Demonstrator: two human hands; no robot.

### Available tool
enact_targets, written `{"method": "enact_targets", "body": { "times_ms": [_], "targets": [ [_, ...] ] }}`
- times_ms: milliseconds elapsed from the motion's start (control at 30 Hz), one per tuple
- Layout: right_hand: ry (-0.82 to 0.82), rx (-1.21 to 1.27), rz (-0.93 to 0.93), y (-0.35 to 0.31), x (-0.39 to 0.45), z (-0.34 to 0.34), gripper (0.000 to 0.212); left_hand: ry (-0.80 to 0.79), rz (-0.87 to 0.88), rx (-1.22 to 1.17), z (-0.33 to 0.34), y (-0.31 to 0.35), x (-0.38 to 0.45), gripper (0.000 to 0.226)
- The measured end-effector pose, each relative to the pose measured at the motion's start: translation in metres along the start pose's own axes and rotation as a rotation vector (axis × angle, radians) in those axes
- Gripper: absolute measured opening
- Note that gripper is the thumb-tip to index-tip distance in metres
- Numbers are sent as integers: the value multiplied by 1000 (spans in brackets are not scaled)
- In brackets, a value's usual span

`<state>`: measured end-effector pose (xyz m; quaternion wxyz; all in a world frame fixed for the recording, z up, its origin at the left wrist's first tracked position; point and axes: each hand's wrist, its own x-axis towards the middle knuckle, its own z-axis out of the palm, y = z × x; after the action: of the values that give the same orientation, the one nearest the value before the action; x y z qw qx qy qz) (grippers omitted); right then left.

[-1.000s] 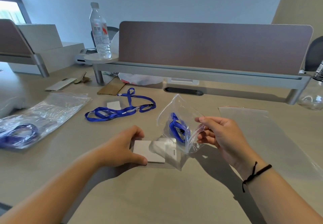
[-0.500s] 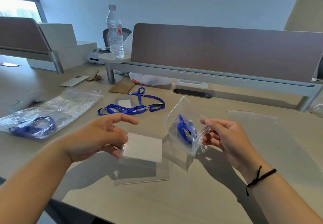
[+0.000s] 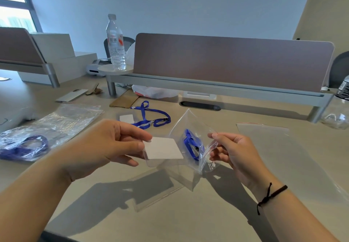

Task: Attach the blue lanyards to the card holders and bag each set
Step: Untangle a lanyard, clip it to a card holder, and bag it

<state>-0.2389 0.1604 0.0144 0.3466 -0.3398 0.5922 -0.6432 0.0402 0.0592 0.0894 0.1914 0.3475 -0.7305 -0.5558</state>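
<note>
Clear card holder (image 3: pixel 164 151) is pinched in the left hand (image 3: pixel 105 147). The bag (image 3: pixel 190 143), pinched open by the right hand (image 3: pixel 232 153), waits at three o'clock, just beside it.

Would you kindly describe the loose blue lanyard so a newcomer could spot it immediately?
Start at the long brown desk divider. On the table just in front of its left end lies the loose blue lanyard, beside a small white card. Unlike the other lanyards, it is in no plastic bag.

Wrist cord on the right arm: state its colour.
Black wrist cord, clearest in the head view.
</note>
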Motion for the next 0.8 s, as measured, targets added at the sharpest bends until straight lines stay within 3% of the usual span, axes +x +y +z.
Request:
{"method": "enact_targets", "body": {
  "times_ms": [233,500,800],
  "targets": [
    [-28,20,-40,-4,-4,4,13,106,27,214,30,4,23,15],
    [-26,-26,-70,-6,-5,3,14,128,90,454,70,-10,71,24],
    [73,-25,-75,-8,0,-4,14,108,31,257,79,-23,85,12]
  ]
}}
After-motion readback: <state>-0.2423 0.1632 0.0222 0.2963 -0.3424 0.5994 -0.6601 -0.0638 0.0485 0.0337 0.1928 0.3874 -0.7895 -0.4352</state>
